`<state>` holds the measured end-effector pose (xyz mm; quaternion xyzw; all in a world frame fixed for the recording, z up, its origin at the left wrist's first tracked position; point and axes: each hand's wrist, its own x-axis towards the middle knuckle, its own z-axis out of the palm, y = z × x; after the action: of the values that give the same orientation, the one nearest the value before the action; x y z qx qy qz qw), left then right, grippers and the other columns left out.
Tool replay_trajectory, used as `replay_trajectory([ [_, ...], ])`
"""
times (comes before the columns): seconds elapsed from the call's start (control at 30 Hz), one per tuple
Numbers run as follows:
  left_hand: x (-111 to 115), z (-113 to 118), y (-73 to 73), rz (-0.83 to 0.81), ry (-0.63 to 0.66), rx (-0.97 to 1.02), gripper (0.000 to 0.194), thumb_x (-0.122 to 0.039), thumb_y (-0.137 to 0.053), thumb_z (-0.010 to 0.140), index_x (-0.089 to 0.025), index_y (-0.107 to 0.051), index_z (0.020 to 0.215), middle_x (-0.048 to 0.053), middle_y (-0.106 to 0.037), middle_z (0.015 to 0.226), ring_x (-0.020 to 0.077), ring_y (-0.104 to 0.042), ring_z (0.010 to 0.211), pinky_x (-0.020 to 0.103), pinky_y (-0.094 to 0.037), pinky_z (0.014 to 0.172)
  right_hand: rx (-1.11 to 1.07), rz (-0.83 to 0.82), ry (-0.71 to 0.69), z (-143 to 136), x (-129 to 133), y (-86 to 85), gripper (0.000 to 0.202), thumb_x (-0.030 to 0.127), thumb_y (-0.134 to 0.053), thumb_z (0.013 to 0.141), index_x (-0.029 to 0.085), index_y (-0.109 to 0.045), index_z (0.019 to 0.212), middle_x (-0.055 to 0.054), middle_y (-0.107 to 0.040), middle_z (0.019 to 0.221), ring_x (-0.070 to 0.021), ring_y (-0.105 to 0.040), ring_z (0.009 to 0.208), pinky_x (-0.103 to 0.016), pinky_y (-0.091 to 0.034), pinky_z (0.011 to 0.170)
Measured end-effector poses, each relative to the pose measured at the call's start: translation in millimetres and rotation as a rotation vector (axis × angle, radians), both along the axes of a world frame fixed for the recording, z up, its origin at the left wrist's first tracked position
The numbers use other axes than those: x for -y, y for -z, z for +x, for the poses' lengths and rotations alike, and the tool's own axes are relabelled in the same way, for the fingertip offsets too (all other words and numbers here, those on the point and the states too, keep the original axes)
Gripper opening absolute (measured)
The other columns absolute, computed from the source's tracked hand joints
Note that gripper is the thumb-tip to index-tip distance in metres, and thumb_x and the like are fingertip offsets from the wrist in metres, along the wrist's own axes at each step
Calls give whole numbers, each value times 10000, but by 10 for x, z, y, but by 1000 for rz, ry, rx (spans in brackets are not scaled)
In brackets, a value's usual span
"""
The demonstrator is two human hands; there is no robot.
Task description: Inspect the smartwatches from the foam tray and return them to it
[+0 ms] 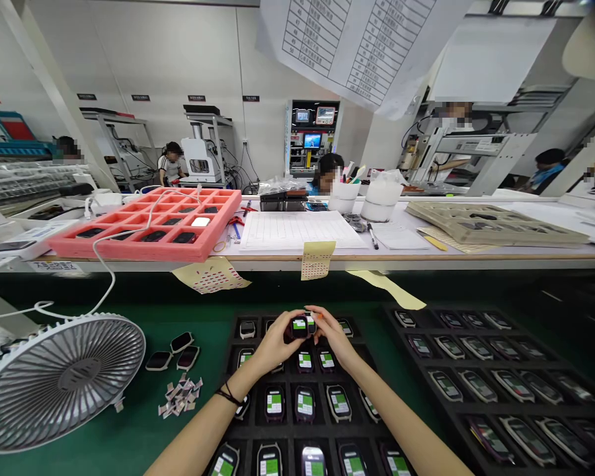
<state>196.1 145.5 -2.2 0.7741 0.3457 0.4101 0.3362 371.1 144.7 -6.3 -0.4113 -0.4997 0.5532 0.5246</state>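
Over the far rows of a black foam tray (290, 373), my left hand (274, 340) is closed round a smartwatch body (298, 326) without a strap, its screen lit green and white. Right beside it, my right hand (336, 338) has its fingers curled at a second lit smartwatch body (311, 322), partly hidden behind the first. The two watches look close together; whether they touch I cannot tell. Lit watch bodies such as this one (305, 403) lie in the tray's compartments below my hands.
To the right is another black tray (429, 367) of watches. A fan (62, 377), loose watches (180, 342) and a heap of small metallic pieces (180, 396) are at left. The raised shelf holds a pink foam tray (129, 248), papers (297, 228) and a beige tray (496, 228).
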Motion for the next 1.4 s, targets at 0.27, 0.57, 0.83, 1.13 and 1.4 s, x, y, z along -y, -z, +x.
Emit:
replay_trajectory([
  [0.27,-31,-58,29,239,-90,-251,561,-46,-610,713,-246,-504,1227,82,-536,1180,255,-493,1106,425,-431,943,145,72,-62,-102,69,57,417,429,-632,776,259,-607,1156,20,-557,682,-127,-525,551,-266,-511,509],
  [0.57,35,-50,-111,293,-41,-63,456,-191,-707,686,-216,-583,1124,101,-557,1162,259,-504,1099,409,-422,945,-154,-156,-310,6,126,-162,388,333,-775,670,232,-672,1031,-34,-670,900,-169,-625,857,-282,-504,750],
  [0.83,79,-25,-146,233,4,-15,457,-151,-691,669,-225,-601,1110,98,-573,1149,258,-529,1077,416,-435,935,-233,-209,-364,28,149,-168,412,306,-813,624,197,-679,999,-46,-685,880,-173,-649,822,-297,-506,760],
  [1.13,75,-29,-130,228,19,-40,507,-108,-669,661,-236,-595,1146,89,-582,1152,259,-532,1081,415,-439,935,-206,-192,-340,-23,174,-170,442,293,-819,606,213,-654,1009,-48,-689,905,-221,-672,879,-358,-504,818],
  [1.4,73,-24,-119,229,26,-27,517,-114,-669,671,-254,-582,1161,84,-563,1173,258,-514,1106,416,-434,946,-183,-163,-296,-78,200,-206,455,330,-809,609,217,-650,1021,-43,-688,888,-238,-667,881,-358,-515,787],
])
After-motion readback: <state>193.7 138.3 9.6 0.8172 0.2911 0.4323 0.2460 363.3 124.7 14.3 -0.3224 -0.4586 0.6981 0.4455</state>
